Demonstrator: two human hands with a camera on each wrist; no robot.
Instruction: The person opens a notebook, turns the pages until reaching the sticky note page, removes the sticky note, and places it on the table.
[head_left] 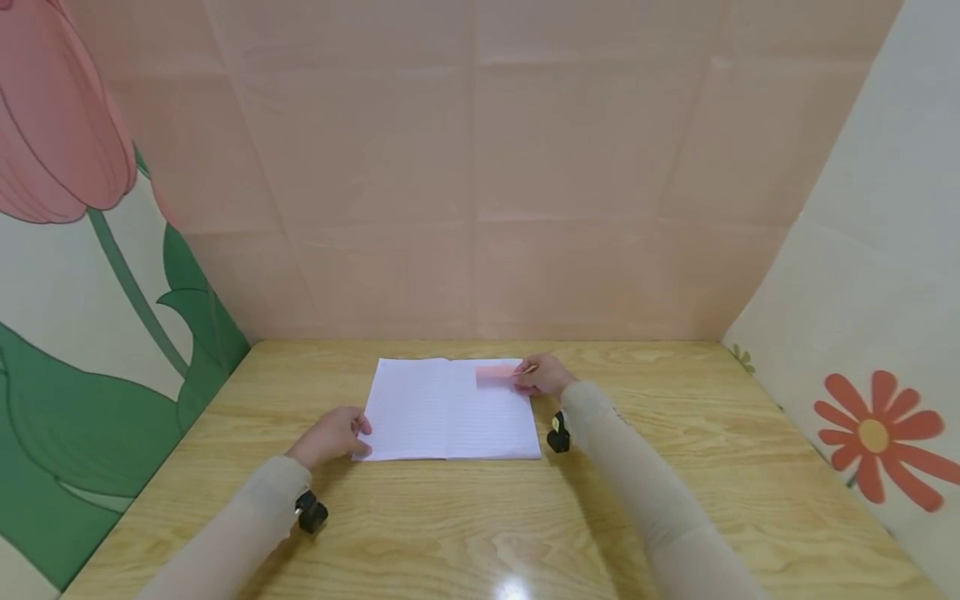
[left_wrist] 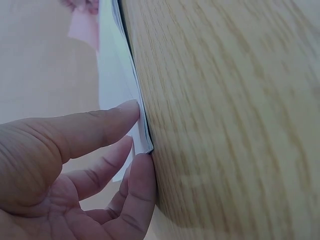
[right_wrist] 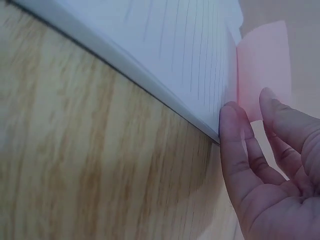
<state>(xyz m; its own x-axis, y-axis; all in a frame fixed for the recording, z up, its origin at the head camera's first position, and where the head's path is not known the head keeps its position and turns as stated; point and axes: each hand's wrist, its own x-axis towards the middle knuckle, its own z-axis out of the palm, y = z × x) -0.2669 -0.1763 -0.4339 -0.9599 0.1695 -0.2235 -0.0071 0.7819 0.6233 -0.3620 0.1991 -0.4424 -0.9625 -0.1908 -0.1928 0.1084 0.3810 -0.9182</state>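
An open lined notebook [head_left: 408, 408] lies flat on the wooden table, its white pages spread to both sides of the fold. My left hand [head_left: 335, 435] grips its near left corner; in the left wrist view the thumb [left_wrist: 107, 125] lies on the page and the other fingers bend at the edge. Near the top of the right-hand page, my right hand [head_left: 543, 377] pinches the right end of a pink sticky note [head_left: 491, 377]. Seen from the right wrist, the pink sticky note [right_wrist: 265, 60] stands up from the page, with the thumb on its face.
The wooden table [head_left: 450, 533] extends around the notebook on all sides. A plain pinkish backdrop [head_left: 472, 183] rises behind it. Panels with a painted tulip [head_left: 63, 125] and a red flower [head_left: 873, 437] flank the table. Each wrist carries a small black device [head_left: 311, 511].
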